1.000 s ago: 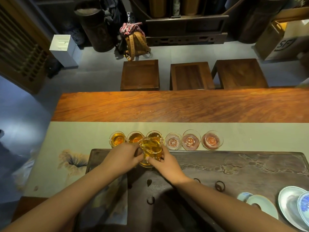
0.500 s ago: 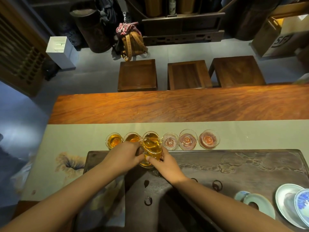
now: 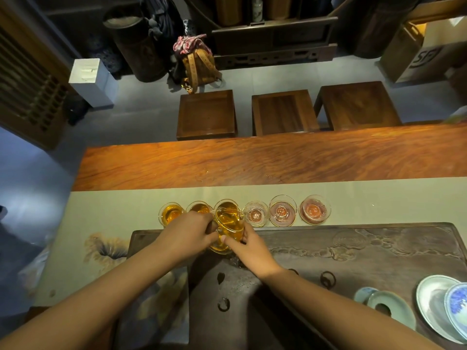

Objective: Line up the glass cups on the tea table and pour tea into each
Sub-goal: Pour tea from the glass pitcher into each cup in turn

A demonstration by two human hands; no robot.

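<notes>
So six glass cups stand in a row on the desk (image 3: pixel 252 162), just beyond the dark tea tray (image 3: pixel 353 248). Counting from the tray's left end, the first cup (image 3: pixel 171 213) and second cup (image 3: pixel 199 207) hold amber tea, the third cup (image 3: pixel 227 206) is being filled, and the fourth cup (image 3: pixel 255 213), fifth cup (image 3: pixel 282 210) and sixth cup (image 3: pixel 314 209) look empty; roughly half remains. The left hand (image 3: pixel 188 234) grips the glass pitcher (image 3: pixel 228 229), tilted over the third cup; the right hand (image 3: pixel 249 246) closes fingertips against its lower side, steadying it.
</notes>
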